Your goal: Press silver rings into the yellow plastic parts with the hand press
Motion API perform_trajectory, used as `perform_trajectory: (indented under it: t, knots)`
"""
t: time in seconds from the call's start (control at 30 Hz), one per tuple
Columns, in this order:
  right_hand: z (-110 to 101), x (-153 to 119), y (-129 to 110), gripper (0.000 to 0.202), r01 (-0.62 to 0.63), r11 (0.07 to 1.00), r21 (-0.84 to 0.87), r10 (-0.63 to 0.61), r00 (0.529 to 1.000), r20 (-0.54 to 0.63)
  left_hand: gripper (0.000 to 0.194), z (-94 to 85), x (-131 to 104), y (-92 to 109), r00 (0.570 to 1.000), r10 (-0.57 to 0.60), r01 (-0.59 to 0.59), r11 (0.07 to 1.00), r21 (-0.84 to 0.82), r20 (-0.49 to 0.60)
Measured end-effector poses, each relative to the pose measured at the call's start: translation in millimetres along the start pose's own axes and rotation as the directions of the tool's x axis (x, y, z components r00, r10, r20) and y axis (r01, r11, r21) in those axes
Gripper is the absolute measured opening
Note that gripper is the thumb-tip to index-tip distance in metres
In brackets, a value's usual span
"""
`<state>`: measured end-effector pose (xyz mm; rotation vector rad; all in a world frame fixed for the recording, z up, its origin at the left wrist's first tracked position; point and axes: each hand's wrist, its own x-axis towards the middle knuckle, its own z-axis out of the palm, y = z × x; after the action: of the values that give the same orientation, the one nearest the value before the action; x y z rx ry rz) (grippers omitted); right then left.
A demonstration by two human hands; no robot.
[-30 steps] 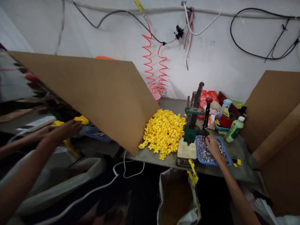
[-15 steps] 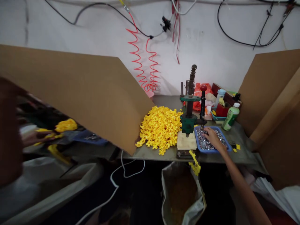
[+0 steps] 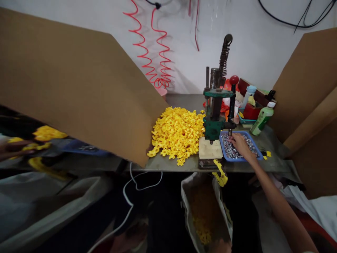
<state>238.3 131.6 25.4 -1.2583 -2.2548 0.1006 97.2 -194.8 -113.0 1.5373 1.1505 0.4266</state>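
Observation:
My right hand (image 3: 240,144) reaches over the blue tray (image 3: 259,154) from the right, its fingers drawn together down at the small shiny metal pieces (image 3: 231,151). What they hold is too small to make out. At the bottom edge, a blurred bit of skin in the sack's mouth seems to be my left hand (image 3: 220,246); its fingers are hidden. A green hand press (image 3: 213,128) with a red-knobbed lever stands left of the tray, above a pale block (image 3: 210,148). Left of the press lies a heap of yellow plastic pieces (image 3: 177,133).
An open sack (image 3: 185,200) with yellow pieces inside hangs below the table edge, near a yellow clamp (image 3: 220,173). Cardboard panels (image 3: 79,80) flank the table. A green bottle (image 3: 262,119) stands behind the tray. At far left, another person's hand (image 3: 15,149) holds yellow pieces.
The view has tipped down and come closer. My right hand remains at the tray, its fingers drawn closer together. Skin now shows at the bottom of the sack, with yellow pieces visible inside.

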Motion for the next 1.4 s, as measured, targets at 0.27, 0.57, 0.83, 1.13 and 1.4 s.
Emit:
perform_trajectory:
  t: [0.27,0.57,0.83,1.13,1.4]
  knots:
    - [-3,-3,-3,0.013,0.035,0.998,0.059,-0.037,0.999,0.035,0.04,-177.5,-10,41,0.307,0.171,0.132,0.966,0.22,-0.936]
    - [-9,0,-13,0.013,-0.158,0.958,0.237,0.173,0.984,-0.044,0.031,-218.4,3,37,0.29,0.188,0.147,0.96,0.238,-0.938]
    - [-15,-2,-30,0.031,-0.287,0.78,0.557,0.333,0.943,0.019,0.033,-225.4,22,94,0.279,0.315,-0.245,0.937,0.25,-0.907]
    - [-18,-12,-94,0.042,-0.557,0.336,0.76,0.233,0.831,0.506,0.033,-218.4,88,90,0.453,0.533,-0.226,0.844,0.487,-0.714]
    - [-21,9,-109,0.033,-0.565,0.579,0.588,0.041,0.741,0.671,0.037,-206.9,90,94,0.441,0.61,-0.176,0.778,0.603,-0.659]
